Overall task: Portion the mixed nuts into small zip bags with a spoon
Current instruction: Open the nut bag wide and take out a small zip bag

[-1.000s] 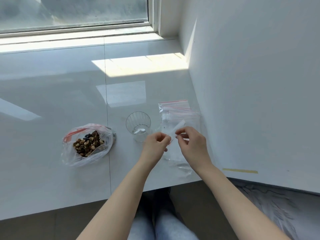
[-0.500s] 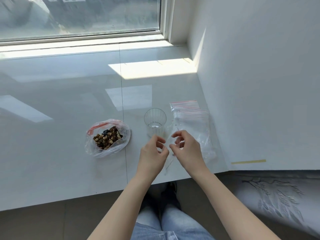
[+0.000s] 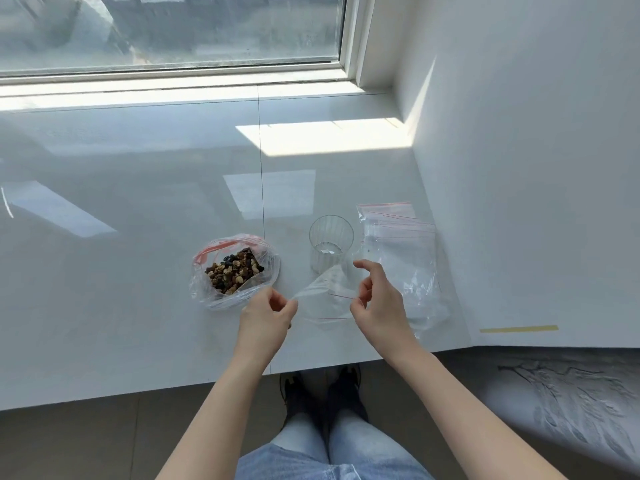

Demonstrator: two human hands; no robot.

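A small clear zip bag [image 3: 325,299] with a red seal line is stretched between my two hands just above the white sill. My left hand [image 3: 266,317] pinches its left edge and my right hand [image 3: 377,303] pinches its right side. To the left lies a larger open plastic bag of mixed nuts [image 3: 233,271]. A clear ribbed glass [image 3: 330,247] stands behind the held bag. A stack of empty zip bags [image 3: 401,244] lies at the right, next to the wall. I see no spoon.
The glossy white sill [image 3: 138,271] runs wide to the left, with its front edge [image 3: 173,389] near my knees. A white wall [image 3: 519,202] bounds the right side, bearing a strip of yellow tape [image 3: 518,329]. A window [image 3: 173,29] lies behind.
My hands have drawn apart, pulling one small zip bag off the stack and spreading it between them. The left hand moved toward the nut bag. The head camera shifted, sliding everything rightward in view.
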